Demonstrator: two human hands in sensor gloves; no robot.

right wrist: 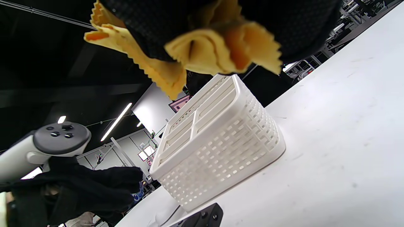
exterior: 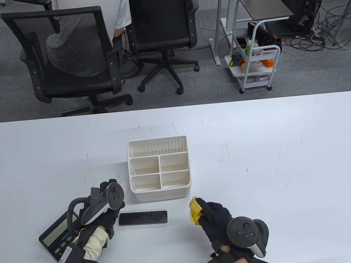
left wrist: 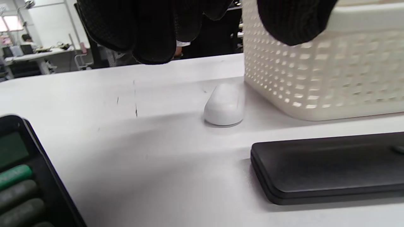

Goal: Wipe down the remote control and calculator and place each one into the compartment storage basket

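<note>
Neither item has gone into the basket yet, so this reads as the opening of the job: cloth in hand, first item about to be lifted for wiping.

Taking the compartment storage basket (exterior: pixel 159 170) as the landmark and going from left to right. Far to its near-left lies one calculator (exterior: pixel 54 235), black, flat on the counter (exterior: pixel 287 159), partly covered by the left forearm. The left hand (exterior: pixel 107 208) hovers just off the basket's near-left corner, above the left end of the remote. In the left wrist view its fingers (left wrist: pixel 151 31) hang loosely and hold nothing; they do not touch the remote. A small white rounded object (left wrist: pixel 224 105) sits beside the basket's left wall; what it is I cannot tell. One remote control (exterior: pixel 143 218), black and slim, lies flat just in front of the basket, parallel to its near wall. To the basket's near-right, the right hand (exterior: pixel 214 218) is bunched round one yellow cloth (exterior: pixel 194 213), which is gripped and held clear of the counter.

The basket is one piece, with four small square compartments in front and one long compartment behind, all empty.

The next move probably calls for the left hand to drop onto the remote, pinch it by its long edges and raise it, so the cloth can be drawn along its face.
</note>
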